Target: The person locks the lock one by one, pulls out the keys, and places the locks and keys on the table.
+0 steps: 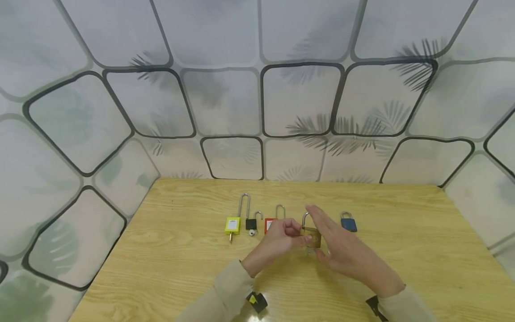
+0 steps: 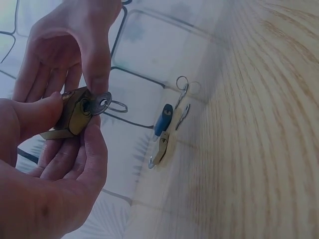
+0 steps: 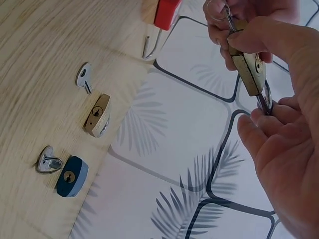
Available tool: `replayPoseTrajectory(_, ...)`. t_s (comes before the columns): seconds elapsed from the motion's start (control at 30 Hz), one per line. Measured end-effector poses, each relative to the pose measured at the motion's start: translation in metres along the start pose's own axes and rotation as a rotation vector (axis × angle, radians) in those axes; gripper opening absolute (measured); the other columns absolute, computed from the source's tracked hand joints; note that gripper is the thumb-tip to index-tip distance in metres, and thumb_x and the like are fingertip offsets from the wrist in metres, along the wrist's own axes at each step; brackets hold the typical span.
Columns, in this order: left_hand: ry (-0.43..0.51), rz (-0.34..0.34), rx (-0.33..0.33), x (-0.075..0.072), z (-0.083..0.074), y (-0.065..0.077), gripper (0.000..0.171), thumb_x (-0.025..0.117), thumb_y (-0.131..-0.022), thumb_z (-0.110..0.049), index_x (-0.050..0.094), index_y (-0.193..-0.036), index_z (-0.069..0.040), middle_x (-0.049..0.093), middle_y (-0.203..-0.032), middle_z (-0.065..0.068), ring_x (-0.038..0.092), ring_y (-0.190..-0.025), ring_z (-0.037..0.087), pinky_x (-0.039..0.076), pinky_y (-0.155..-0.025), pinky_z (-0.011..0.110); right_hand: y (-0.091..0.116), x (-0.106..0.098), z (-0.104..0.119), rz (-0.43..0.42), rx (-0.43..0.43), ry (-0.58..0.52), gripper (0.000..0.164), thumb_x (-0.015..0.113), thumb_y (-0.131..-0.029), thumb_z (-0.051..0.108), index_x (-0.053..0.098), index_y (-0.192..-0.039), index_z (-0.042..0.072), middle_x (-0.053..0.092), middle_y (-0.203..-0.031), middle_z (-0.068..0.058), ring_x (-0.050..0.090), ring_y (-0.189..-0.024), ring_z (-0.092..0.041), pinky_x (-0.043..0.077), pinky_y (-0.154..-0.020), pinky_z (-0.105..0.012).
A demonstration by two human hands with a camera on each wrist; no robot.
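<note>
A brass padlock (image 1: 313, 238) is held up over the table between both hands. A silver key (image 2: 101, 103) with a ring stands in its keyhole. My left hand (image 1: 279, 240) pinches the lock body between thumb and fingers. The right hand (image 3: 286, 114) spans the lock lengthwise, its thumb against the keyhole end and its fingers at the shackle (image 3: 268, 94). Part of that shackle is hidden by the right fingers, so I cannot tell whether it is locked.
Left of the hands lie a yellow padlock (image 1: 232, 226) with a key, a black padlock (image 1: 251, 224) and a red padlock (image 1: 268, 222). To the right are a blue padlock (image 1: 348, 224), a smaller brass padlock (image 3: 97, 115), a loose key (image 3: 83, 77) and a ringed key (image 3: 48, 160).
</note>
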State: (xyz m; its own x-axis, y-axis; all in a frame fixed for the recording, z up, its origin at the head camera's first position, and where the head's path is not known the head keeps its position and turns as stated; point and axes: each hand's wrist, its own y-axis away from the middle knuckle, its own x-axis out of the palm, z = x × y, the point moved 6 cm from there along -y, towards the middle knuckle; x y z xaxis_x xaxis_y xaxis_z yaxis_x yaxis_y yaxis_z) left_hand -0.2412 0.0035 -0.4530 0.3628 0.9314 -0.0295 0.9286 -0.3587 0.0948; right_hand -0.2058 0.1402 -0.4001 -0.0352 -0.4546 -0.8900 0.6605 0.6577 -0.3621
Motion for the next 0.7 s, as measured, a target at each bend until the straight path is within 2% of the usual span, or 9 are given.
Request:
replayPoseTrajectory(0.13,0.001,-0.01,-0.012,0.0006,-0.0005,0.0009,0.02,0.079,-0.08,-0.011,0.063,-0.088,-0.002,0.066,-0.071,-0.002,0.06,-0.064,0.007,0.046,-0.061,0.027,-0.0009,-0.0005,0.0017,-0.044,-0.044,0.068,0.101,0.08,-0.069,0.005,0.021,-0.15,-0.006,0.036,-0.149,-0.029,0.053,-0.074,-0.012,0.05,-0.053,-0.023)
replayPoseTrajectory(0.3,0.006,-0.015,-0.021,0.0012,0.0,0.001,0.02,0.078,-0.081,-0.01,0.063,-0.09,-0.001,0.065,-0.071,-0.002,0.06,-0.064,0.007,0.046,-0.062,0.028,-0.0015,0.0011,0.0012,-0.071,-0.04,0.103,0.097,0.077,-0.067,0.006,0.026,-0.148,-0.007,0.042,-0.145,-0.03,0.043,-0.058,-0.006,0.045,-0.047,-0.018)
replayPoseTrajectory(0.4,0.014,-0.011,-0.026,0.0015,0.0013,0.0006,0.021,0.078,-0.081,-0.009,0.063,-0.091,0.001,0.065,-0.07,-0.002,0.06,-0.063,0.008,0.046,-0.063,0.029,-0.0014,0.0025,0.001,-0.079,-0.035,0.114,0.096,0.076,-0.066,0.006,0.028,-0.148,-0.007,0.043,-0.144,-0.029,0.049,-0.066,-0.009,0.047,-0.049,-0.02)
replayPoseTrajectory(0.47,0.016,-0.011,-0.028,0.0014,0.0021,0.0007,0.021,0.078,-0.081,-0.009,0.063,-0.091,0.001,0.065,-0.07,-0.002,0.06,-0.064,0.008,0.047,-0.064,0.03,-0.0012,0.0026,0.0016,-0.087,-0.04,0.12,0.095,0.075,-0.065,0.006,0.029,-0.147,-0.008,0.044,-0.144,-0.029,0.056,-0.079,-0.013,0.051,-0.052,-0.023)
replayPoseTrajectory(0.57,0.016,-0.01,-0.032,0.0012,0.0024,0.0012,0.021,0.078,-0.081,-0.009,0.063,-0.092,0.001,0.065,-0.072,-0.001,0.061,-0.065,0.008,0.049,-0.066,0.031,-0.0009,0.0021,0.0028,-0.103,-0.052,0.131,0.092,0.074,-0.065,0.006,0.033,-0.145,-0.008,0.046,-0.143,-0.028,0.059,-0.096,-0.02,0.053,-0.055,-0.027)
replayPoseTrajectory(0.7,0.02,-0.005,-0.031,0.0005,0.0026,0.0009,0.019,0.078,-0.081,-0.009,0.063,-0.091,0.0,0.065,-0.073,-0.001,0.061,-0.065,0.008,0.05,-0.066,0.031,-0.0019,0.0014,0.004,-0.117,-0.057,0.142,0.087,0.074,-0.064,0.008,0.038,-0.142,-0.008,0.05,-0.14,-0.027,0.058,-0.093,-0.018,0.052,-0.054,-0.026)
